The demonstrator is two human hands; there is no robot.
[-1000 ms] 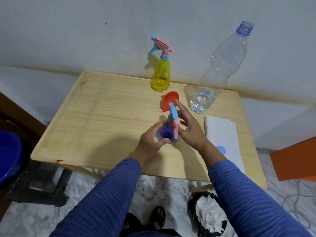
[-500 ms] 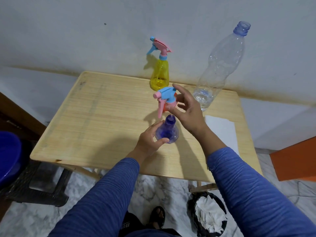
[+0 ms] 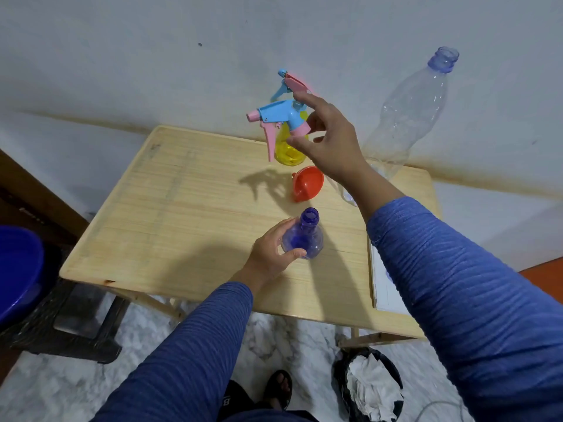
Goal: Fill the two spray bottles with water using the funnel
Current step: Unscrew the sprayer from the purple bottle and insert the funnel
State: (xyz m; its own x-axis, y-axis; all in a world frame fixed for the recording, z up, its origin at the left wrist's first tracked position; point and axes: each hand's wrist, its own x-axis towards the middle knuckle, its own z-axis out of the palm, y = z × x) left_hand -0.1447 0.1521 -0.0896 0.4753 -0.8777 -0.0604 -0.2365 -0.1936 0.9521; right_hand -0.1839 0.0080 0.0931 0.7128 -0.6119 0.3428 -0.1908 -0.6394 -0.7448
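In the head view, the person is standing at a small light wooden table that is placed against a pale wall. The left hand is wrapping around the small blue translucent plastic spray bottle, with the thumb in front and the fingers behind it. This bottle is standing upright near the middle of the table, and its neck is open, without any top.

The right hand is raised above the far part of the table. It is pinching the blue and pink plastic trigger spray head at its pink collar, between the thumb and the fingers, while the other fingers are spreading loosely. The nozzle is pointing to the left and the pink trigger is hanging down.

Behind this head, the yellow translucent spray bottle is standing at the back edge of the table, with its own pink and blue trigger top still on. The orange plastic funnel is lying on its side on the table, between the yellow bottle and the blue one. The large clear plastic bottle is standing at the back right, uncapped, partly hidden by the right forearm. A white sheet of paper is lying at the right edge of the table.
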